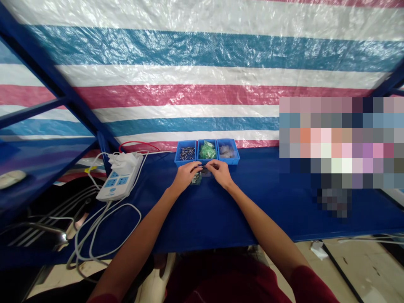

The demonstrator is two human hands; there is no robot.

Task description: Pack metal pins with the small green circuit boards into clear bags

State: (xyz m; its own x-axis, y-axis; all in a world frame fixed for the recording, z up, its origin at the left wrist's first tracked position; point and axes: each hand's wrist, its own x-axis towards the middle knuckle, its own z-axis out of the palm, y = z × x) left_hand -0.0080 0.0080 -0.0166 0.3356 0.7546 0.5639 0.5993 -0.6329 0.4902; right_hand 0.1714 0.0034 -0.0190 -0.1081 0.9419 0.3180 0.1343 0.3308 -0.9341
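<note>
My left hand (186, 174) and my right hand (222, 173) meet just in front of three small blue bins. Each has its thumb and fingers pinched together, and a thin dark piece seems to lie between the fingertips, too small to name. Beneath the left fingers lies a small greenish packet (196, 179) with light-coloured pieces in it. The left bin (177, 156) contains many thin metal pieces that look like screws (187, 153). Green plastic packets (207, 150) fill the middle bin, and clear, greyish packets (226, 151) lie in the right bin (233, 161).
A white power strip (121, 181) with plugs stands left on the blue table (202, 223), its looped cables (94, 235) trailing over the front edge. A blue metal frame (53, 80) and a striped plastic sheet (195, 75) enclose the back. The right side is pixelated.
</note>
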